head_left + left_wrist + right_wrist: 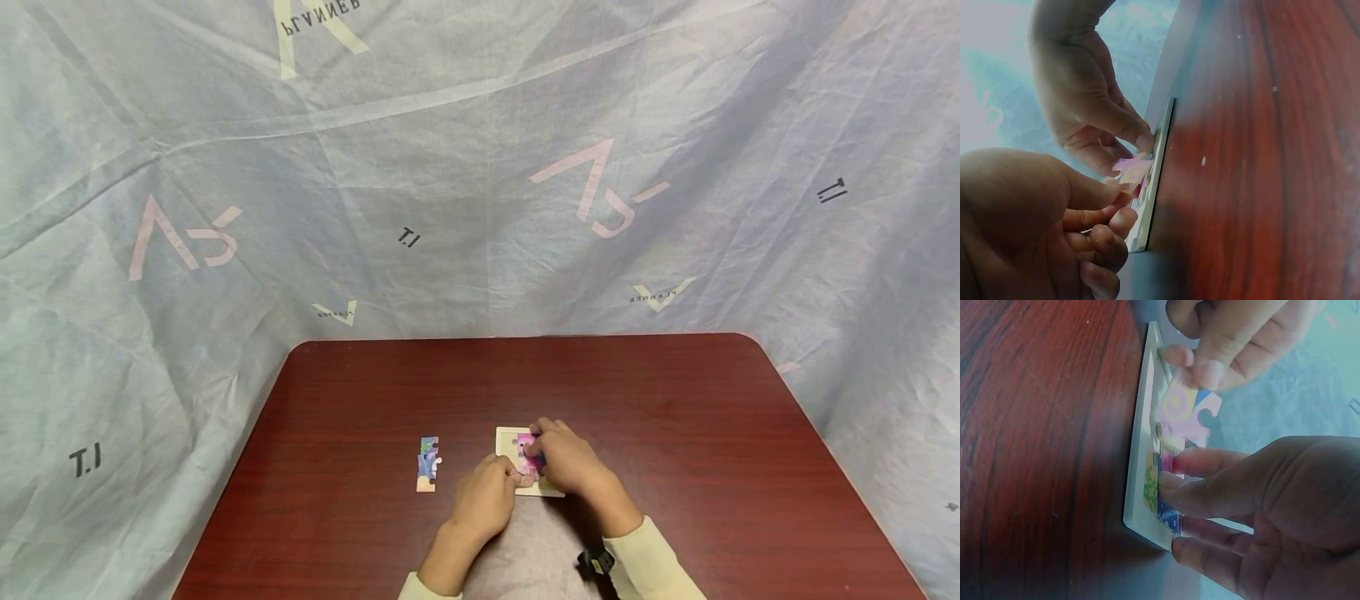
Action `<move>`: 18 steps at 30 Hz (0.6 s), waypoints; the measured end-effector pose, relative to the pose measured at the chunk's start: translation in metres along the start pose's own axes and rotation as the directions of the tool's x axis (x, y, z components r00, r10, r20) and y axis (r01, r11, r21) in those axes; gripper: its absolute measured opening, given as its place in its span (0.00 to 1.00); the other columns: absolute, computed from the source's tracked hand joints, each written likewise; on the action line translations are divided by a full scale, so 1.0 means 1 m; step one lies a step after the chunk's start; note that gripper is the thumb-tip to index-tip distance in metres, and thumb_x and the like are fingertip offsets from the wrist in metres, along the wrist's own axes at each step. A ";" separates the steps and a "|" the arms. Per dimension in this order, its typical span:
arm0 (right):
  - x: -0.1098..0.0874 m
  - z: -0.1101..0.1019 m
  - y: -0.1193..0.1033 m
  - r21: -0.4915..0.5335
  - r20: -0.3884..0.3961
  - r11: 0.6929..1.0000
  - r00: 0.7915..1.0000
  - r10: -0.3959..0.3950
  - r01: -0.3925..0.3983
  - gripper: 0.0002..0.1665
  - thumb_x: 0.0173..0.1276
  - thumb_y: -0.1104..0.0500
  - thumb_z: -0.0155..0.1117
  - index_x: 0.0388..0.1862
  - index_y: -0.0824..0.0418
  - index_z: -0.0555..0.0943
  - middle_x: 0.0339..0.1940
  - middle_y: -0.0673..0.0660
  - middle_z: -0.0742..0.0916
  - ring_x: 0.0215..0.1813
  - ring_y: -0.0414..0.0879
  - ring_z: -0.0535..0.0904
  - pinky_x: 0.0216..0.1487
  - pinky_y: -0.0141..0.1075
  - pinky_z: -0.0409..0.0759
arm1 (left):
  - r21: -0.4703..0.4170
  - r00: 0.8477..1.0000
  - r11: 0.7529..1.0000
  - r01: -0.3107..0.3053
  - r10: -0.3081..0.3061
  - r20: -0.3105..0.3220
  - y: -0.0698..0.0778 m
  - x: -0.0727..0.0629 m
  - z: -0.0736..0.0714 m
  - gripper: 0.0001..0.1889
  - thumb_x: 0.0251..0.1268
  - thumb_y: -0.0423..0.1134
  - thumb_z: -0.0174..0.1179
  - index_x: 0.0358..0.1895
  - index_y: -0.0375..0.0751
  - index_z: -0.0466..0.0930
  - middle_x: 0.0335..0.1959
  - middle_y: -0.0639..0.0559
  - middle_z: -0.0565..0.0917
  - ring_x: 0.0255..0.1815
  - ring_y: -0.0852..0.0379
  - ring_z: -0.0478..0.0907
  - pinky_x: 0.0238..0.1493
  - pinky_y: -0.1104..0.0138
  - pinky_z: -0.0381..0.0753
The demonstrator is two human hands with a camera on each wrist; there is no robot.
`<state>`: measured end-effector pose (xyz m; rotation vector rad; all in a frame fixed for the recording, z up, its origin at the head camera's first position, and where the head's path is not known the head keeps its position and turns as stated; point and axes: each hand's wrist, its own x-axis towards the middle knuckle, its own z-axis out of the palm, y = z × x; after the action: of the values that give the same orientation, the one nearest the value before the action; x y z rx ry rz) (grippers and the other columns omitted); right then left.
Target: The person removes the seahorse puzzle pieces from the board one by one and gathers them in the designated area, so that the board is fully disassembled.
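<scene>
A pink piece [1179, 419] with a yellow swirl is pinched by the left hand [483, 498], thumb on one side and fingers on the other; it is held tilted over the near part of the pale tray [1137, 444]; a dark blue piece [1169, 514] at the right of the tray is touched by the bent fingers of the right hand [572, 462], though whether it is pinched or only pressed cannot be told.

The pink piece should be held lightly by its rim, so that its picture can be seen and its notch can be matched; it would best be turned until it is level, then lowered gently and pressed flat with a fingertip; if it is pushed while tilted, the other pieces could be bumped up.

The pieces look thin and stiff, like card; round notches are cut in some edges; the tray is flat, with a smooth raised rim; more puzzle pieces [426, 468] lie to its left on the worktop [360, 400], which is red-brown with dark streaks like wood; crinkled grey cloth [450, 167] is hung behind.
</scene>
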<state>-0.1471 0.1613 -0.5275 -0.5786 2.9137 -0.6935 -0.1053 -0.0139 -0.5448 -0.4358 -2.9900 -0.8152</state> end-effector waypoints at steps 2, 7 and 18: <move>0.000 0.000 0.000 -0.005 0.006 1.000 1.000 0.005 -0.005 0.25 0.42 0.77 0.74 0.40 0.58 0.94 0.58 0.60 0.85 0.59 0.57 0.80 0.44 0.53 0.85 | -0.014 1.000 1.000 -0.001 0.001 -0.015 -0.002 -0.002 -0.001 0.04 0.71 0.38 0.65 0.36 0.45 0.85 0.36 0.54 0.84 0.34 0.52 0.85 0.31 0.60 0.79; 0.000 0.001 0.001 -0.015 0.013 1.000 1.000 0.016 -0.016 0.26 0.44 0.78 0.70 0.41 0.57 0.94 0.58 0.60 0.85 0.60 0.57 0.80 0.45 0.52 0.84 | -0.048 0.999 0.999 0.024 -0.026 -0.023 -0.007 -0.005 -0.003 0.05 0.72 0.40 0.66 0.35 0.47 0.86 0.33 0.57 0.83 0.32 0.58 0.82 0.29 0.64 0.75; 0.000 0.001 -0.001 -0.008 0.014 1.000 0.999 0.029 -0.029 0.24 0.46 0.76 0.74 0.43 0.58 0.94 0.59 0.61 0.85 0.61 0.57 0.80 0.46 0.51 0.83 | -0.170 0.990 0.985 0.035 -0.056 -0.126 -0.019 -0.006 -0.013 0.07 0.63 0.39 0.72 0.28 0.52 0.85 0.25 0.63 0.78 0.26 0.73 0.67 0.27 0.75 0.69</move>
<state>-0.1466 0.1601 -0.5278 -0.5389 2.9069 -0.6717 -0.1053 -0.0375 -0.5434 -0.3047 -2.8331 -1.0609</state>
